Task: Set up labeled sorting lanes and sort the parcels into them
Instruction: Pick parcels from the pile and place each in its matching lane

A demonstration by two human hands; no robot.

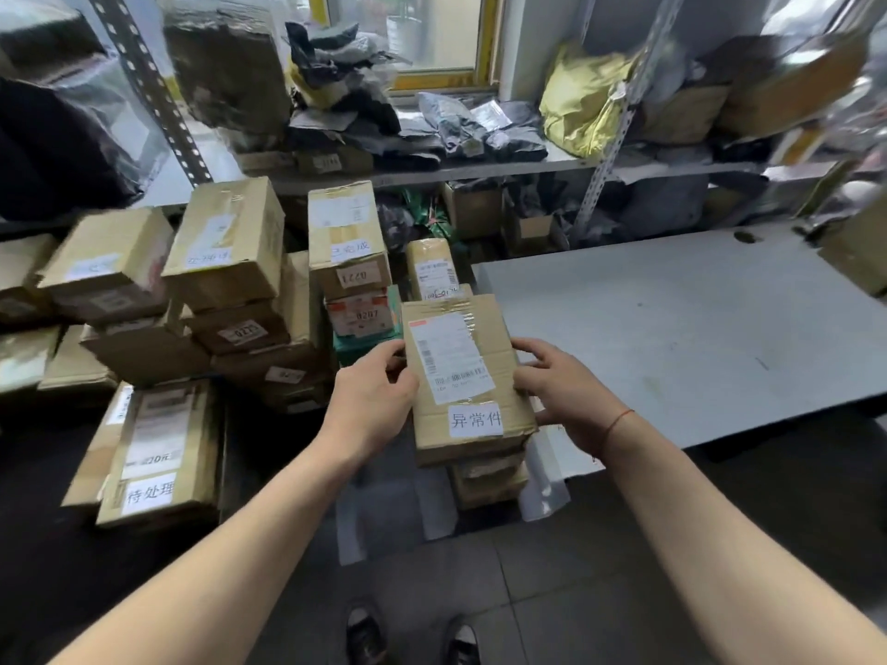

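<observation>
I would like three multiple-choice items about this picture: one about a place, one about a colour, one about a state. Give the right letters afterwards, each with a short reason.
1. Where does the box labeled 待处理 lie?
A. on the grey table
B. low at the left, by the stacked cartons
C. on the shelf by the window

2. What colour is the string on the right wrist?
A. red
B. blue
C. green

3. How is the box labeled 异常件 held?
A. by the left hand alone
B. by nobody
C. by both hands at its sides

Answers:
1 B: it sits lower left, apart from the grey table.
2 A: a thin red string circles that wrist.
3 C: the left hand and right hand grip opposite edges.
</observation>
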